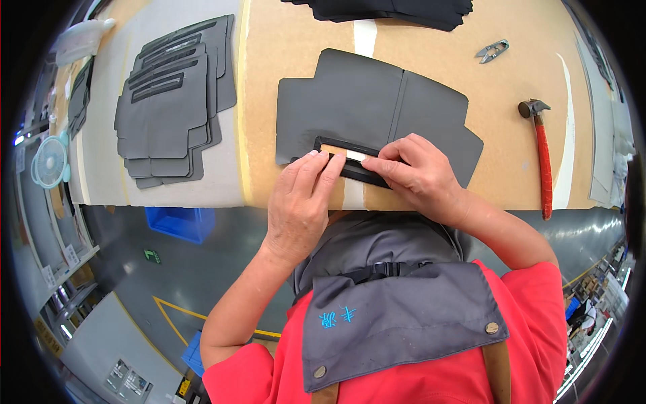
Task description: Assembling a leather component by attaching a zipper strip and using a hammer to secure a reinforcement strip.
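A dark grey sheet panel (343, 94) with cut corners lies flat on the table in front of me. Near its front edge is a long slot framed by a black border (367, 176), through which the tan tabletop and a white patch show. My left hand (299, 195) is at the slot's left part, fingertips bunched and pressed on the border; its thumb is mostly hidden. On the right part of the slot, my right hand (424, 178) pinches the border between thumb and forefinger, the other fingers curled.
Stacked grey panels with black-framed slots (168, 111) lie at the left. A red-handled hammer (544, 158) and small thread snips (492, 52) rest at the right. Dark pieces (390, 10) are piled at the far edge. A blue bin (180, 224) stands below the table, and a fan (50, 161) is farther left.
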`<state>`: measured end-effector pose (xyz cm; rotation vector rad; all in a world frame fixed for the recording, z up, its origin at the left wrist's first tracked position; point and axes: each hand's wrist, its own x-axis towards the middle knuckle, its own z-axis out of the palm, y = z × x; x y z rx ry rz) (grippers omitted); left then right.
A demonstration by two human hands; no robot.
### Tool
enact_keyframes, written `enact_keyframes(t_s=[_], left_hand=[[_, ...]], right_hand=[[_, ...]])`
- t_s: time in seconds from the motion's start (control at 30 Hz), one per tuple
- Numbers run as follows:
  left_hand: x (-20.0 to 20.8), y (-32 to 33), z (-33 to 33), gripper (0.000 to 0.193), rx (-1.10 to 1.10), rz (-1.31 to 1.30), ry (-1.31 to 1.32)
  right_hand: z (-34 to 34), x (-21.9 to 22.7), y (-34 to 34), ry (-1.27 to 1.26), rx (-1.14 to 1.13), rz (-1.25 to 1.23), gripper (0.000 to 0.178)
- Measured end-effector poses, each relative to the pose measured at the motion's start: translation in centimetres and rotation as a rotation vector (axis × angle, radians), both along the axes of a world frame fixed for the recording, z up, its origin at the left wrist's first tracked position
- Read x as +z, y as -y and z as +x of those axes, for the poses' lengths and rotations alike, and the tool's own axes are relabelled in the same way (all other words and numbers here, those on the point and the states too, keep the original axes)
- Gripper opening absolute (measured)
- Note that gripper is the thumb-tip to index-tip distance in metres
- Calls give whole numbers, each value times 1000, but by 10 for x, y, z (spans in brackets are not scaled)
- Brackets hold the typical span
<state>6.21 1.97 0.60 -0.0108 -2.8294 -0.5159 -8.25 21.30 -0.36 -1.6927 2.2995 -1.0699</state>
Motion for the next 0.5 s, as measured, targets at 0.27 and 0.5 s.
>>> enact_keyframes(t_s=[0.27,0.5], left_hand=[[3,-2,1,51,-66,-48,23],[2,-7,5,53,-96,-82,72]], right_hand=[[-2,3,0,-153,65,-19,42],[-4,1,-3,6,26,-16,37]])
